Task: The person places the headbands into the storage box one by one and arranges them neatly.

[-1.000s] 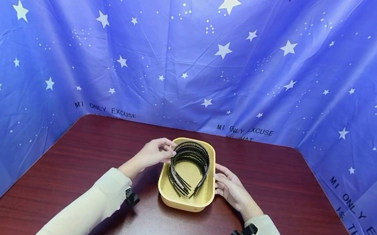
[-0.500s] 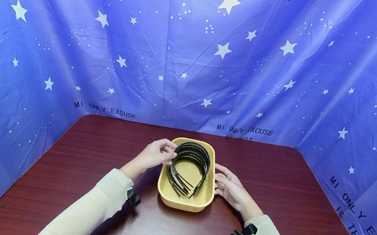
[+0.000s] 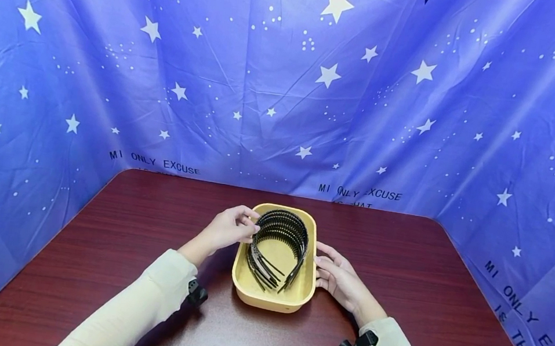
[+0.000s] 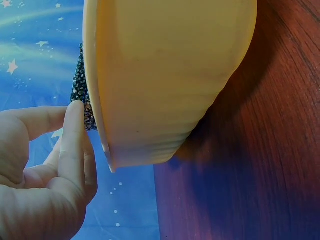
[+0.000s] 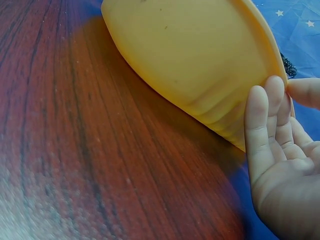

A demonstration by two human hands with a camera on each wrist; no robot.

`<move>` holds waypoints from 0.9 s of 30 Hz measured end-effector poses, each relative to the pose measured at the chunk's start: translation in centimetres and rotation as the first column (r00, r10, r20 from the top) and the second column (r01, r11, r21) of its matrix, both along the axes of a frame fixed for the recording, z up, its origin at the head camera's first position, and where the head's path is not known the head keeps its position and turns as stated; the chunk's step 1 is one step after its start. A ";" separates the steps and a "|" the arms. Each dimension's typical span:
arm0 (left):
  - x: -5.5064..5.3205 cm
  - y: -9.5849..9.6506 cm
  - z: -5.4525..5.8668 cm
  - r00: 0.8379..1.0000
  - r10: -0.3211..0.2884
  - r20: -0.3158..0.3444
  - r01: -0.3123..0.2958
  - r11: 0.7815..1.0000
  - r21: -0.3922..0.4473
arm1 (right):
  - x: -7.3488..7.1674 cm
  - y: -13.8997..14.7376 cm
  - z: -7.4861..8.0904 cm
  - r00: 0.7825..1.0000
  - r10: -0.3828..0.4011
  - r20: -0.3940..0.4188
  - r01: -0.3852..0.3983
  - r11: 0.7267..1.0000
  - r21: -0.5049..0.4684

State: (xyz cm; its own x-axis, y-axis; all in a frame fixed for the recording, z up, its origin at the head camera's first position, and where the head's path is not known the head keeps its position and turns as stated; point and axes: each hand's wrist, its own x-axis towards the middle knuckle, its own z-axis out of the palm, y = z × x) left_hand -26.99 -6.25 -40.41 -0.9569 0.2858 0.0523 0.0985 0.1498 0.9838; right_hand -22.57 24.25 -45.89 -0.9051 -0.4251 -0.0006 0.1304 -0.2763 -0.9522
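In the head view, several dark toothed headbands [image 3: 282, 220] lie nested in a yellow plastic bin [image 3: 271, 303], their open ends pointing toward me. My left hand [image 3: 225, 229] reaches over the bin's left rim and pinches the side of a headband between thumb and fingertips. The left wrist view shows that glittery headband [image 4: 80, 82] above the rim at the fingertips of my left hand [image 4: 60, 160]. On the other side, my right hand [image 3: 345, 278] rests straight fingers on the bin's outer wall. Its thumb touches the rim in the right wrist view, beside the wall [image 5: 190, 55].
The bin stands on a dark red wood-grain table [image 3: 157, 204]. A blue star-printed cloth [image 3: 269, 78] hangs behind the table and along both sides. Black wrist cameras are strapped to both forearms.
Almost nothing moves. My left hand and wrist shift very slightly right, and the headbands settle a little. My right hand and the bin stay in place.
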 end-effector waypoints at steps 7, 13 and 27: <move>-0.1 0.1 -0.4 1.000 -0.004 -0.026 0.004 1.000 -0.003 | 0.0 0.0 -0.1 1.000 -0.004 0.006 0.004 1.000 -0.001; -0.1 0.1 -0.6 1.000 -0.003 -0.009 0.003 1.000 0.009 | 0.0 0.0 0.0 1.000 -0.013 0.013 0.013 1.000 0.009; -0.1 0.2 -0.5 1.000 0.005 0.006 -0.005 1.000 0.027 | 0.0 -0.1 -0.1 0.999 -0.026 0.024 0.025 1.000 0.018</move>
